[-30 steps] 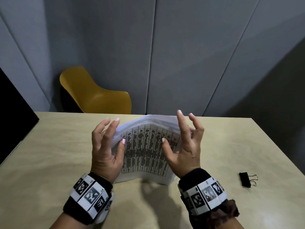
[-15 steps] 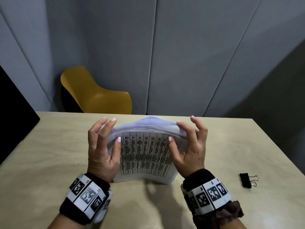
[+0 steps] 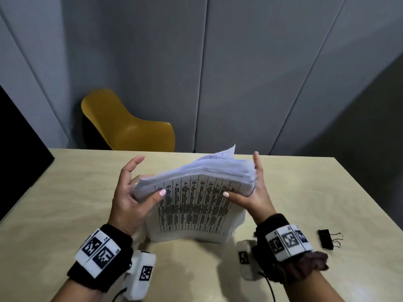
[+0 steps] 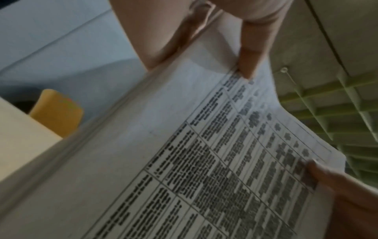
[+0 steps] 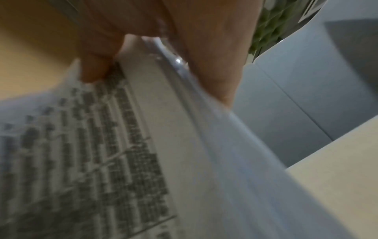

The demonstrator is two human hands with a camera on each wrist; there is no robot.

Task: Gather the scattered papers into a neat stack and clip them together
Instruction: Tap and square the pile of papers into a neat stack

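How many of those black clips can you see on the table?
1. The black binder clip lies on the table, just right of the right hand, untouched. Others could be hidden behind the paper stack.

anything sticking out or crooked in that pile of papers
Yes. One white sheet pokes up above the far right corner of the thick printed paper stack. The stack's top edge slopes, higher on the right, between the left hand and right hand.

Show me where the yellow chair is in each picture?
Head: chair upper left, behind the table.
Left wrist: chair at the left edge, beside the papers.
Right wrist: not in it.
Shared landmark: the papers, printed with a table, show in all three.
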